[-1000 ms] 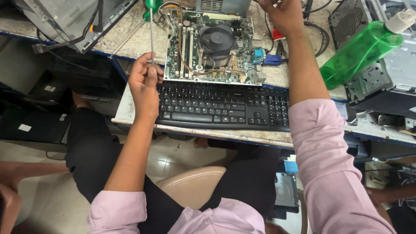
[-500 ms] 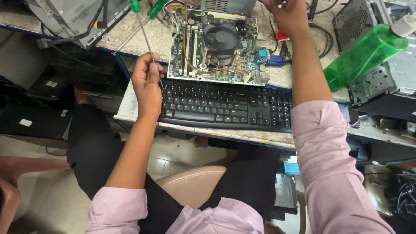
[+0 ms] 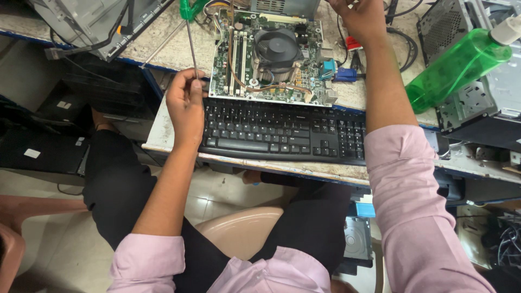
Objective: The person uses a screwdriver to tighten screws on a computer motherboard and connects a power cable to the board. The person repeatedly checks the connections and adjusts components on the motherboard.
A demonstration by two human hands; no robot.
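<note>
Firmly, the left hand (image 3: 186, 106) grips a green-handled screwdriver (image 3: 191, 40) by its shaft, beside the motherboard (image 3: 271, 54) on the worktop (image 3: 173, 51). Beyond the black keyboard (image 3: 282, 133), the right hand's (image 3: 361, 16) grip cannot be told.

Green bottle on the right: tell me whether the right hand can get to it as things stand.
Probably yes. The right hand is up at the motherboard's far edge, and the green bottle lies tilted just beside that forearm, with only cables on the bench between them. Whether the hand is free is unclear.
</note>
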